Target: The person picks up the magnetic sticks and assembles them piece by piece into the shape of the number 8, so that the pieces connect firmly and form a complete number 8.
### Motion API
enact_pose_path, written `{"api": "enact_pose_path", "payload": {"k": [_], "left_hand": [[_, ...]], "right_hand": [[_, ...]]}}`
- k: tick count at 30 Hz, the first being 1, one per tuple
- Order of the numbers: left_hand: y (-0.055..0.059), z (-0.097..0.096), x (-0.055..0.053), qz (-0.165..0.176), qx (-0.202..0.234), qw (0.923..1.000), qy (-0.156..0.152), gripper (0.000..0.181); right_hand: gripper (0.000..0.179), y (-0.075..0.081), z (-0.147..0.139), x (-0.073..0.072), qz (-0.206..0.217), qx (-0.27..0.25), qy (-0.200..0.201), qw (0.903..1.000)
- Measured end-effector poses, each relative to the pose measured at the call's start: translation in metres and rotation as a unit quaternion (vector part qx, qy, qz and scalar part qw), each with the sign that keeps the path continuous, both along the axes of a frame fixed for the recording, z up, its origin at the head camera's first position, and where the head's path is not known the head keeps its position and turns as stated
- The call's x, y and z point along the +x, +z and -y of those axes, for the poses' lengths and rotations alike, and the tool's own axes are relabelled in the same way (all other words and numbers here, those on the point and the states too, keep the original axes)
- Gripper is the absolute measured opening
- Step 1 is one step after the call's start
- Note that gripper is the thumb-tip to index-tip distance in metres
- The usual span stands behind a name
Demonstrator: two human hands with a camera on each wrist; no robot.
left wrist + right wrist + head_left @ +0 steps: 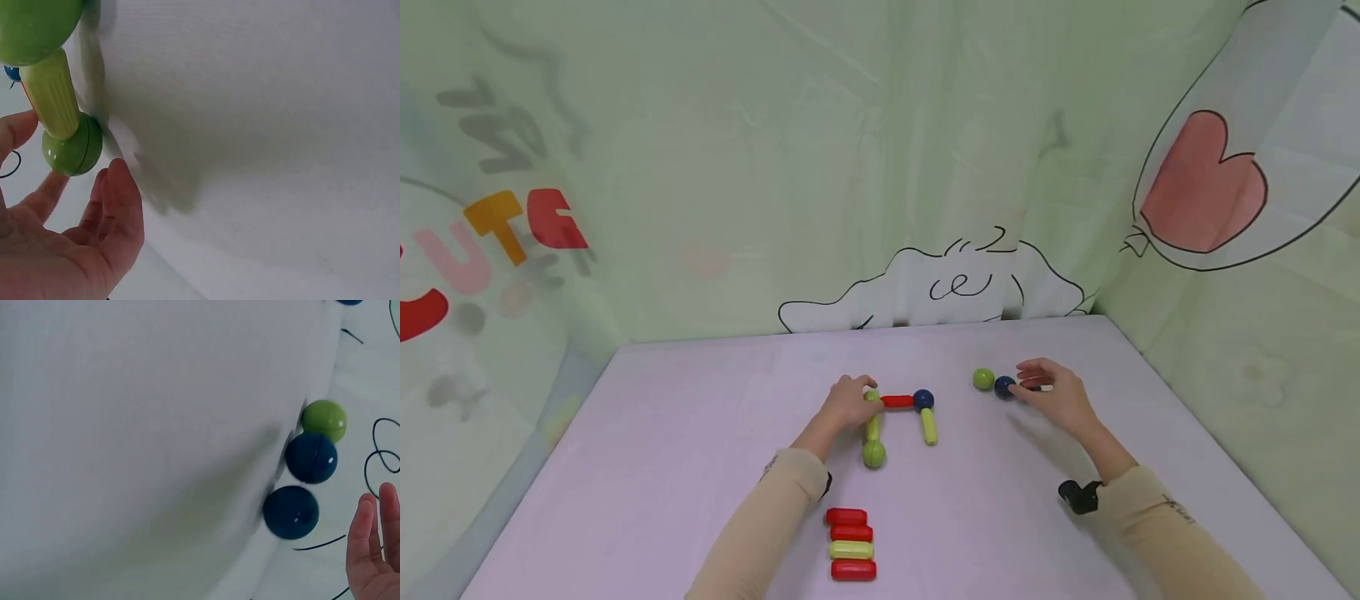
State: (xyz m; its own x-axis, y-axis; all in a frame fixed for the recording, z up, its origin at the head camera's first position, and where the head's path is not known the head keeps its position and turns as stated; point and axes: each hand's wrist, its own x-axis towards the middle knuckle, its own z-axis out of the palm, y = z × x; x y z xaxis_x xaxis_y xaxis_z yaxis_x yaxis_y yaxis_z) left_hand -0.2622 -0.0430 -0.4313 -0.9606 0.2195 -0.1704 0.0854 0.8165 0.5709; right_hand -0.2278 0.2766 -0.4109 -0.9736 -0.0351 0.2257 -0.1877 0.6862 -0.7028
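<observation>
In the head view, my left hand [847, 403] pinches a green ball [74, 150] at the far left corner of a joined frame, thumb and index finger on either side of it. A yellow-green stick [51, 94] links that ball to a nearer green ball [873, 453]. From the corner a red stick [897, 402] runs to a dark blue ball [923, 400], which carries another yellow-green stick [929, 427]. My right hand [1062, 398] reaches over loose dark blue balls, its thumb beside one blue ball [1004, 387]. In the right wrist view its fingers [361, 540] are extended, apart from the balls.
A loose green ball [983, 379] sits beside the blue ones; a second loose blue ball [291, 512] is mostly hidden by my right hand in the head view. Red sticks [853, 570] and a yellow-green stick [851, 550] lie in a row at the front. A printed curtain [865, 167] surrounds the table.
</observation>
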Motion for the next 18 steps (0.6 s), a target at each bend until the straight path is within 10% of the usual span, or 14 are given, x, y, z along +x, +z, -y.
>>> {"api": "enact_pose_path", "payload": {"k": [18], "left_hand": [[0.002,-0.015,-0.002,-0.056,-0.038,0.9974,-0.026,0.018]], "right_hand": [[0.037,-0.01,-0.032,-0.012,0.021,0.036,-0.012,0.999]]}}
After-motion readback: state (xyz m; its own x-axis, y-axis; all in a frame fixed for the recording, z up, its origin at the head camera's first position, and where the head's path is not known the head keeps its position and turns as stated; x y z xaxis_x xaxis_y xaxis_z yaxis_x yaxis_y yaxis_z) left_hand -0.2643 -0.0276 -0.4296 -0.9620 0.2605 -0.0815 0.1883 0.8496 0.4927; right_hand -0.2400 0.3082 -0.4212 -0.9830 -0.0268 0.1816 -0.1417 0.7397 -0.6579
